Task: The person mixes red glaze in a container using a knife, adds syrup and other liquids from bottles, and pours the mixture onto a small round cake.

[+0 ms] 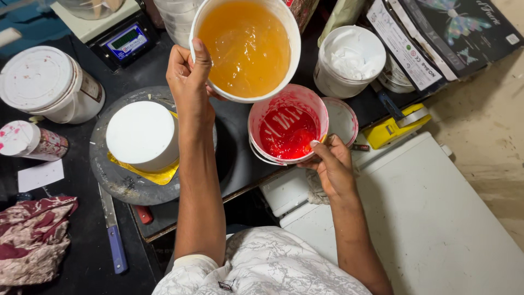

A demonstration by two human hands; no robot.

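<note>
- Here, in the head view, we see the left hand (188, 74) raised over the dark counter (82, 240), its grip pinching the rim of a white tub of amber gel (246, 48), thumb over the edge and fingers behind the wall.
- We note that the tub is held up and roughly level, its lower edge overlapping the far rim of a smaller pink-stained tub of red gel (287, 127); no gel is seen leaving it.
- The right hand (332, 166) steadies the red tub from the near side, fingers closed against its wall at the counter's edge.
- We judge the mixing barely begun: the red mass shows streaks but no amber in it, and the amber tub appears nearly full.
- To the left, a white iced cake (142, 134) stands on a gold board upon a grey turntable (112, 180), its surface plain and uncoloured.
- A blue-handled knife (113, 235) lies beside the turntable.
</note>
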